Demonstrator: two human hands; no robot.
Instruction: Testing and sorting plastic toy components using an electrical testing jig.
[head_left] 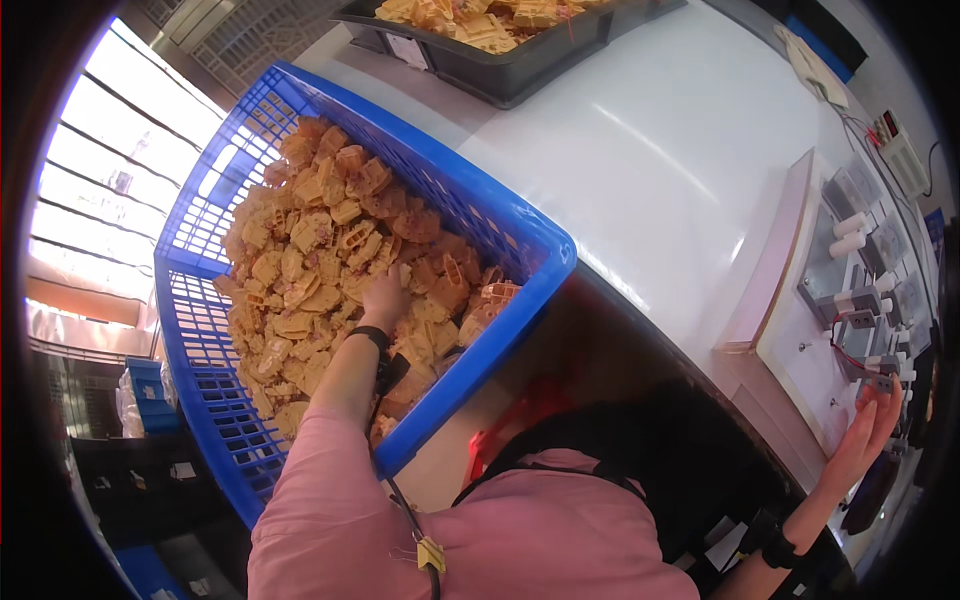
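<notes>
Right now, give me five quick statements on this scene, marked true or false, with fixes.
1. The left hand is among yellow parts in the blue basket. True.
2. The right hand is in the blue basket too. False: it is at the white box on the right.
3. The black tray also holds yellow parts. True.
4. The black tray is inside the blue basket. False: it stands on the white table.
5. The left sleeve is pink. True.

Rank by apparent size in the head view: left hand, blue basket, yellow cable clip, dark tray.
1. Blue basket
2. Dark tray, cut off by the top edge
3. Left hand, fingers partly hidden
4. Yellow cable clip
</notes>
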